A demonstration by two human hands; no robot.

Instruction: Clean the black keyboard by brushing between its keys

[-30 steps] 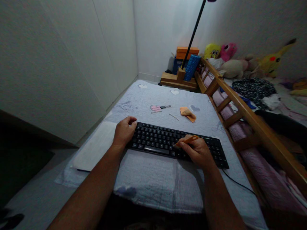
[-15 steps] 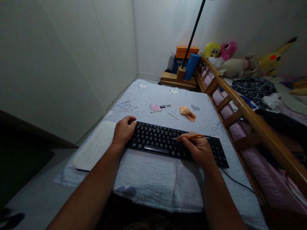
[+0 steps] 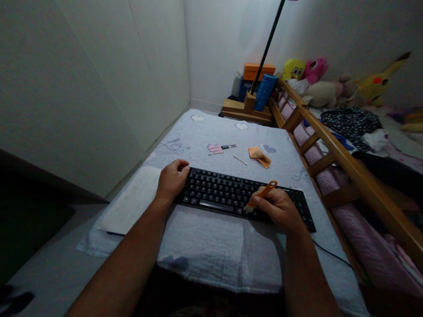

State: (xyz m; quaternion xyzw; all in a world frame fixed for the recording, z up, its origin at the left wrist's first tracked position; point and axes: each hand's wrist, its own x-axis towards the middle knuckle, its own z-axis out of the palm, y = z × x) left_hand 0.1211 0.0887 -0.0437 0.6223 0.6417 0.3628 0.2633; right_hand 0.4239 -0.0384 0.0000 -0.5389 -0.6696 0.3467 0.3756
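Observation:
A black keyboard (image 3: pixel 218 189) lies across the cloth-covered table, its cable leaving at the right. My left hand (image 3: pixel 172 178) grips the keyboard's left end, thumb along the edge and fingers curled behind it. In my right hand (image 3: pixel 277 207) is a small brush (image 3: pixel 263 193) with an orange handle, pinched between thumb and fingers. The pale bristles point down at the keys right of the space bar, and the handle's looped end tilts up to the right. My right hand covers part of the keyboard's right side.
Beyond the keyboard lie a tweezer-like tool (image 3: pixel 228 146), two cotton swabs (image 3: pixel 240 160) and an orange cloth (image 3: pixel 259 156). A white folded sheet (image 3: pixel 130 200) is at the left. A wooden bed rail (image 3: pixel 346 171) borders the right, a lamp stand (image 3: pixel 247 108) the far end.
My right hand has brought the brush tip down toward the keyboard's near edge and tilted the handle more upright. My left hand stays at the keyboard's left end.

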